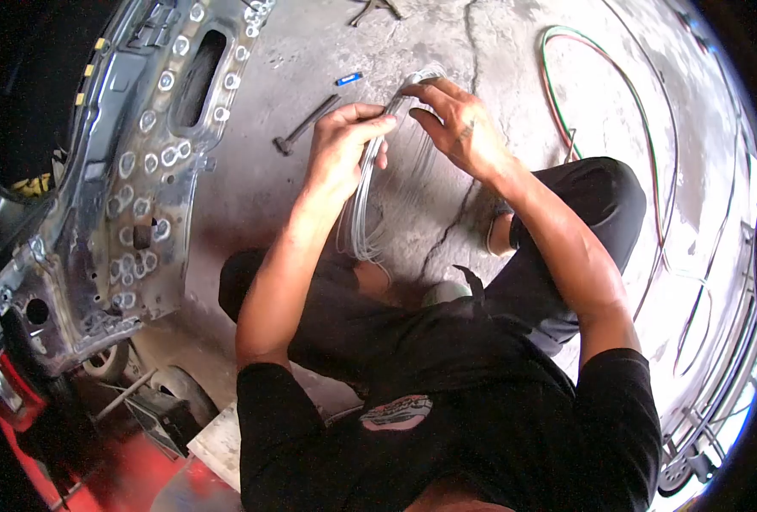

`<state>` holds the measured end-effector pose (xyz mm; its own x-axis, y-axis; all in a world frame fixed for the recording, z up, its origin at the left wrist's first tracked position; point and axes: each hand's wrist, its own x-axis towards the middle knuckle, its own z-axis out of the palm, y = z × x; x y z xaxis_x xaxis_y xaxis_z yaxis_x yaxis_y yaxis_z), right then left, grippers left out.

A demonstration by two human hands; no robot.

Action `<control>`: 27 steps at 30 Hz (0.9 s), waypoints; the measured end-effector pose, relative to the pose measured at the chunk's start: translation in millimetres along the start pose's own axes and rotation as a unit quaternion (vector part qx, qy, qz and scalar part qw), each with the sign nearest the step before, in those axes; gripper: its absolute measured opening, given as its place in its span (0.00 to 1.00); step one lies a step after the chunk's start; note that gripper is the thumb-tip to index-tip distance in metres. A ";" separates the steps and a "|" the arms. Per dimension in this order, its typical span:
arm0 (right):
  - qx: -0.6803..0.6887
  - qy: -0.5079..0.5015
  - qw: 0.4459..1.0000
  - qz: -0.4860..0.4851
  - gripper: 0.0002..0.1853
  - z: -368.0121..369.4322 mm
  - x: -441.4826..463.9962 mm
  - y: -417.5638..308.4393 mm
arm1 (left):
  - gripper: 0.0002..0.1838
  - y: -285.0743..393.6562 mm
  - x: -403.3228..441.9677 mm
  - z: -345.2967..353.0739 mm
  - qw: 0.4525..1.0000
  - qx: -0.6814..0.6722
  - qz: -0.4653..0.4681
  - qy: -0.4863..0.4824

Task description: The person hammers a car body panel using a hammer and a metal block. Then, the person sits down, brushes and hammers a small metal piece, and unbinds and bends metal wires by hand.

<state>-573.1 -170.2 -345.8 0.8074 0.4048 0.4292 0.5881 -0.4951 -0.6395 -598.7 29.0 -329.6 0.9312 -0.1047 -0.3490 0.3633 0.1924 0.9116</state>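
A loose coil of thin silvery wire (363,213) hangs in a long loop in front of me, over the concrete floor. My left hand (344,141) grips the bundle of strands along its left side, with thumb and fingers closed round them. At the upper end of the loop, my right hand (462,126) has its fingers curled over the wire, touching it. The right thumb stands a little apart from those fingers. Where the strands pass behind the fingers they are hidden.
A hammer (306,125) and a small blue object (349,78) lie on the floor. At left stands a bare metal car body panel (152,162) with many weld spots. Red and green hoses (639,94) curve across the right. A metal tool (377,10) lies at the top.
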 end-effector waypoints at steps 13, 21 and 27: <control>-0.052 -0.020 0.995 -0.079 0.23 10.2 -6.9 -5.0 | 0.05 0.1 -5.7 -3.5 0.996 0.059 0.059 0.031; -0.164 0.008 0.976 -0.145 0.21 0.6 -2.4 -12.2 | 0.08 16.6 -15.5 9.3 0.999 0.026 -0.008 0.029; -0.205 0.025 0.955 -0.215 0.18 -3.0 -4.0 -15.6 | 0.11 15.9 -15.0 5.4 0.999 -0.007 -0.039 -0.015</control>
<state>-585.3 -166.4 -335.6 0.4817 0.6062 0.6329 0.8267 -0.5540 -0.0985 -607.1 28.3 -308.7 0.8987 -0.1486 -0.4127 0.4358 0.1967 0.8783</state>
